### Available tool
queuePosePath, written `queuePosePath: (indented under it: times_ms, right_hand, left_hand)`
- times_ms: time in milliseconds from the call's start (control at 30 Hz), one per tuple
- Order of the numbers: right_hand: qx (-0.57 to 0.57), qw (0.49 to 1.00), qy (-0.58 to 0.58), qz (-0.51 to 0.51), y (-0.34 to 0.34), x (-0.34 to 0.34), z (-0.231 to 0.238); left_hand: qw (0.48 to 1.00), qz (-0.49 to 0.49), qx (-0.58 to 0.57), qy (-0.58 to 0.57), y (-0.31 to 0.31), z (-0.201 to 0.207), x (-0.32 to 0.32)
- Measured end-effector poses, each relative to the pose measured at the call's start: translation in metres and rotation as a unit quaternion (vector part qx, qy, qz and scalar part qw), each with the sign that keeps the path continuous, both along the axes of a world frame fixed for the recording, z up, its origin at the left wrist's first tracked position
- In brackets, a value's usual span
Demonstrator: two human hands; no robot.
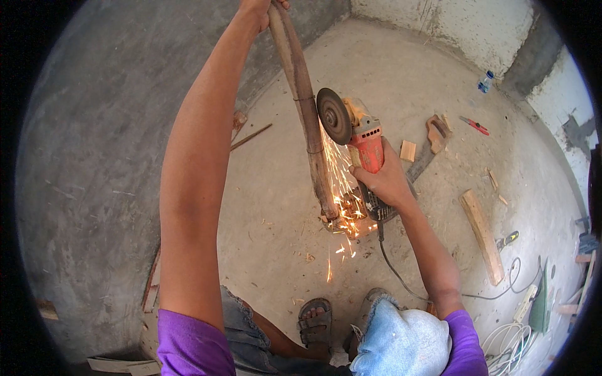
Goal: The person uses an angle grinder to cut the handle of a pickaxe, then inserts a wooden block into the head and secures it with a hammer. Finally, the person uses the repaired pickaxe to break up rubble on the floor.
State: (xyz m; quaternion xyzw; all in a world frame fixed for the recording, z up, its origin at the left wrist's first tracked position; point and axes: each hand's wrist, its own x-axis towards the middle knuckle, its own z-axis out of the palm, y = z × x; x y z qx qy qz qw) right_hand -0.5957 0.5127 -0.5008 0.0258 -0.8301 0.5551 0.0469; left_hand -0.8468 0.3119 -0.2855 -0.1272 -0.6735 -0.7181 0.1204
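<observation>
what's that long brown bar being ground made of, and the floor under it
Long bar: likely rusty steel, given its dull brown crust and the orange sparks where the grinder disc meets it. Floor: bare concrete by its look, matte pale grey, rough and dusty.

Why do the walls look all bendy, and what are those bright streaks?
In the head view, the fisheye lens curves the wall edges and blackens the corners; the streaks are sparks smeared by motion where the angle grinder meets the rusty pipe.
</observation>
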Motion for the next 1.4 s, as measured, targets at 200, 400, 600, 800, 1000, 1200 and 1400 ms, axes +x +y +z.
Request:
queuePosePath:
  times_ms: [200, 400, 600, 800, 1000, 1200, 1400]
  right_hand:
    - [-0.013, 1.0, 0.001, 0.002, 0.0, -0.002, -0.009]
    - [0.001, 1.0, 0.004, 0.005, 0.0, -0.001, -0.005]
    - [-0.006, 1.0, -0.007, 0.001, -0.001, -0.001, -0.003]
    - [0.013, 1.0, -0.02, 0.001, -0.002, 0.002, 0.005]
    - [0.018, 1.0, 0.01, 0.005, 0.0, 0.0, -0.003]
    - [-0.013, 1.0, 0.001, 0.011, 0.0, -0.002, -0.004]
    - [-0.022, 0.998, -0.057, 0.024, -0.002, -0.001, 0.001]
  left_hand:
    - [1.0, 0.011, 0.0, 0.001, 0.0, -0.001, 0.001]
    - [1.0, 0.0, 0.007, -0.005, -0.002, 0.0, 0.004]
    - [1.0, 0.0, 0.009, -0.005, -0.003, 0.0, 0.003]
    - [1.0, -0.004, 0.023, -0.011, -0.006, -0.001, -0.001]
    - [1.0, -0.004, 0.023, -0.01, -0.006, -0.002, -0.001]
    - [1.0, -0.01, 0.019, 0.003, -0.008, -0.004, -0.003]
    - [1.0, -0.018, 0.023, -0.007, -0.012, -0.005, -0.005]
